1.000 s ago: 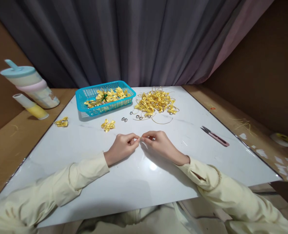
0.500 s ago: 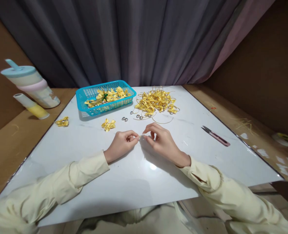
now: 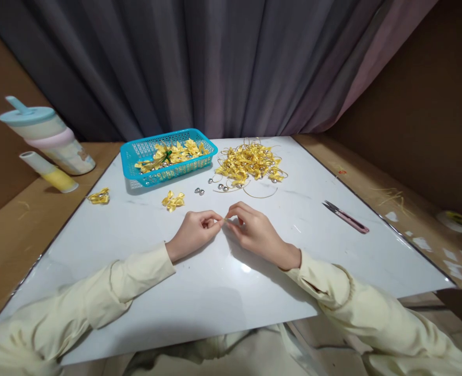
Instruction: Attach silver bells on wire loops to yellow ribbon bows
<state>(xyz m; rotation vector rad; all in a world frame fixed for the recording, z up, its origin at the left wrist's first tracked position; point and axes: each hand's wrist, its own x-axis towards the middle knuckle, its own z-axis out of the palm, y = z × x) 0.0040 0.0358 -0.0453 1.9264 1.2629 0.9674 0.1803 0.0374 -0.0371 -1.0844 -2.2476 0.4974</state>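
At the centre of the white table (image 3: 199, 303), I had a tiny yellowish piece (image 3: 225, 220) between the fingertips. Left hand (image 3: 194, 233) pinched it, thumb to forefinger; right hand (image 3: 261, 234) curled narrow alongside, whether gripping I couldn't tell. My judgement: left pinch best kept firm and still, right fingertips light, wrists low for steadiness. Piece looked pale and slight, mostly hidden. Outward from it: yellow ribbon flower (image 3: 173, 200) at ten o'clock, yellow flower pile (image 3: 250, 163) at one, snips (image 3: 346, 216) at three.
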